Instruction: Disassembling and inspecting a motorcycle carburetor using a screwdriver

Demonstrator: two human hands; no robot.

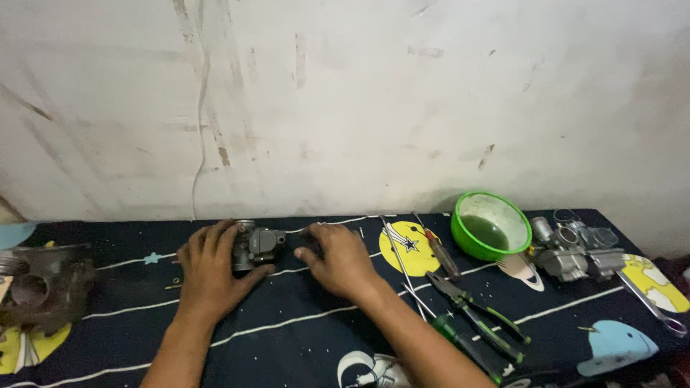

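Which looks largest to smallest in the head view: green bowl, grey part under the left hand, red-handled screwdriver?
1. green bowl
2. grey part, partly covered by the left hand
3. red-handled screwdriver, long but thin

Stained white wall (359, 93), dark patterned tablecloth (287, 338)

Head view: worn at head height, aimed forward and down at the worktop (302, 338).
Facing: wall (345, 100) seen at 12 o'clock, near.

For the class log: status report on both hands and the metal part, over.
Left hand grips the grey carburetor body. Right hand flat on the cloth beside it, holding nothing visible. Pliers and green bowl off right, clear.
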